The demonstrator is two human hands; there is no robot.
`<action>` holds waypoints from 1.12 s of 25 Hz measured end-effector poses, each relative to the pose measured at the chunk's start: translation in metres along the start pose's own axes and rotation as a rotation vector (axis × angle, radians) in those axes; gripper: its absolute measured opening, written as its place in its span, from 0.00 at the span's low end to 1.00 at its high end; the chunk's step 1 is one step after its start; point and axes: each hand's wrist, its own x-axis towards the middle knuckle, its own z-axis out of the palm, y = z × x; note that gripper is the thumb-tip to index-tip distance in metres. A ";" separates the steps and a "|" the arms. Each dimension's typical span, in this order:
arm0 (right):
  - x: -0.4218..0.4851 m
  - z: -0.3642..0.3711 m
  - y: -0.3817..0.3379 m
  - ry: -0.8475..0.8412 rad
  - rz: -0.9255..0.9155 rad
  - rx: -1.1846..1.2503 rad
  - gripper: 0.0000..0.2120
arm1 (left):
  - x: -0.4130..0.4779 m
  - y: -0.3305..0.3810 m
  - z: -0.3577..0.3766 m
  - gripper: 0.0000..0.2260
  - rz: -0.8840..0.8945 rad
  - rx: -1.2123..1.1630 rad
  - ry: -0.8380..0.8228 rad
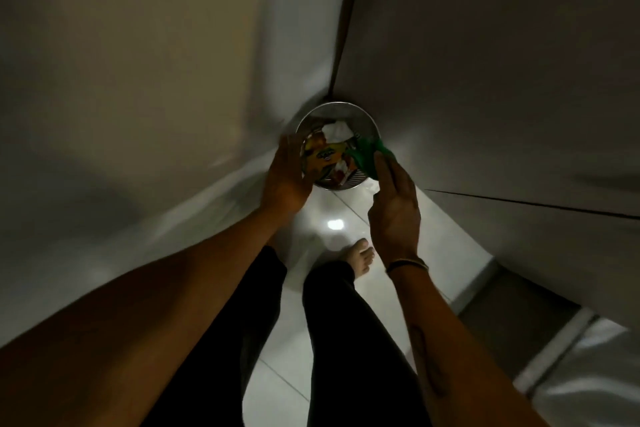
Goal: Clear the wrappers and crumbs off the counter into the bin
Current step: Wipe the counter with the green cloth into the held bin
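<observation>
A round metal bin (pixel 337 111) stands on the floor in a corner, seen from above. Inside it lie several wrappers: a yellow one (pixel 320 163), white crumpled paper (pixel 336 130) and a red and white piece. My left hand (pixel 285 180) hovers over the bin's left rim with its fingers spread and nothing in it. My right hand (pixel 394 208) is at the bin's right rim and pinches a green cloth (pixel 367 158) that hangs over the bin's opening. The counter is out of view.
Grey cabinet fronts (pixel 502 80) rise on the right and a pale wall (pixel 138 80) on the left, meeting behind the bin. Glossy white floor tiles (pixel 332 222) lie below. My legs in dark trousers and a bare foot (pixel 360 255) stand just before the bin.
</observation>
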 end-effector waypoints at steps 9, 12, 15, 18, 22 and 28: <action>0.008 0.013 -0.003 -0.090 0.017 0.041 0.35 | 0.042 0.002 0.014 0.34 -0.415 -0.479 -0.028; -0.019 -0.061 -0.047 -0.084 0.044 0.071 0.38 | -0.023 0.044 -0.032 0.29 -0.514 -0.594 0.018; -0.060 -0.163 -0.103 0.018 -0.015 0.179 0.40 | -0.097 0.086 -0.091 0.25 -0.504 -0.674 0.073; -0.088 -0.256 -0.152 0.131 -0.050 0.225 0.37 | -0.163 0.132 -0.146 0.20 -0.547 -0.797 0.110; -0.099 -0.359 -0.194 0.274 -0.063 0.204 0.32 | -0.226 0.199 -0.213 0.18 -0.471 -0.857 0.101; -0.074 -0.428 -0.204 0.341 -0.055 0.267 0.38 | -0.257 0.268 -0.271 0.25 -0.350 -0.958 0.033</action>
